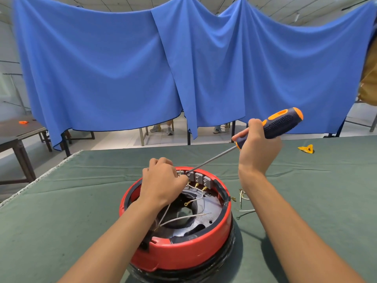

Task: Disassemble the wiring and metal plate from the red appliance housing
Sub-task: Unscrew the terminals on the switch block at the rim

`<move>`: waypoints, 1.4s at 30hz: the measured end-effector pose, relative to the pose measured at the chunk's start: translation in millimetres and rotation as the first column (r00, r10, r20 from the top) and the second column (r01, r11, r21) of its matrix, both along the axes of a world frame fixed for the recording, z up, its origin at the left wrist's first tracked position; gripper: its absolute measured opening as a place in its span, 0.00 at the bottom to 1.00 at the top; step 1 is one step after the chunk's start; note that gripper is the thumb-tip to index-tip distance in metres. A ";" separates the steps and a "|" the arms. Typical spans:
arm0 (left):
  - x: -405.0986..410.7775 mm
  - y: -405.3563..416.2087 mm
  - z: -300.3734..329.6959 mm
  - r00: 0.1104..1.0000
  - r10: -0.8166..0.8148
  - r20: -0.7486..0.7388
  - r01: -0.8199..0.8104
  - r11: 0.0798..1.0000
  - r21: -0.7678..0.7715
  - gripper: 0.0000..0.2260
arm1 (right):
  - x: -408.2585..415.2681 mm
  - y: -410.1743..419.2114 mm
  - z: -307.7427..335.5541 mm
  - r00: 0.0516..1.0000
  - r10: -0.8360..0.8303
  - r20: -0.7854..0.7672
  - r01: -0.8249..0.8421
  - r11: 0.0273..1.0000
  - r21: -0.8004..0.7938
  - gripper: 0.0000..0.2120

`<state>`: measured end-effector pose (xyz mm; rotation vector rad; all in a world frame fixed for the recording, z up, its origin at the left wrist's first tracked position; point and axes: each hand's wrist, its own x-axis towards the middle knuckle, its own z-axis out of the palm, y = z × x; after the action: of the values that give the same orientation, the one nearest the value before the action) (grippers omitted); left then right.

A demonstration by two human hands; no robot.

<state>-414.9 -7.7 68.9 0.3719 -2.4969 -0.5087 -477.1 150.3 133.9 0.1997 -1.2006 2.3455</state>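
Left hand (161, 180) pinches wiring (195, 198) inside the red housing (183, 254); right hand (257, 141) grips the screwdriver (279, 123).

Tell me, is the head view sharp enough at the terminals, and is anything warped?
Head view: evenly lit, soft shadows; screwdriver tip and terminal blocks fairly sharp, though left hand covers some; wide-angle lens bows the blue curtain and table edge.

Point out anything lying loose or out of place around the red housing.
Loose white wire offcuts lie scattered on the green cloth right of the round red housing; a crumpled yellow scrap lies farther back.
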 end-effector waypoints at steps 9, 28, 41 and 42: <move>8.1 7.7 7.9 0.934 -0.052 -0.353 0.110 0.983 0.145 0.08 | 14.9 -6.4 -16.3 0.978 0.071 -0.196 0.058 0.810 0.584 0.12; 12.4 -0.9 22.8 0.892 -0.063 -0.447 0.442 0.325 0.836 0.14 | 29.6 -30.1 -30.9 0.828 0.492 -0.271 0.047 0.420 0.906 0.07; 2.2 -1.2 -2.1 0.989 -0.148 0.005 0.147 0.985 0.087 0.06 | -35.6 19.3 -42.2 0.960 0.063 -0.273 0.263 0.126 0.957 0.06; 0.4 -0.4 -3.1 0.988 -0.153 0.022 0.152 0.988 0.034 0.09 | -40.5 23.9 -46.8 0.969 0.048 -0.241 0.237 0.081 0.968 0.07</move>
<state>-414.5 -8.2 65.7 0.2010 -2.5564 -0.6088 -517.6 174.2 87.1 0.7755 -2.4158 0.8377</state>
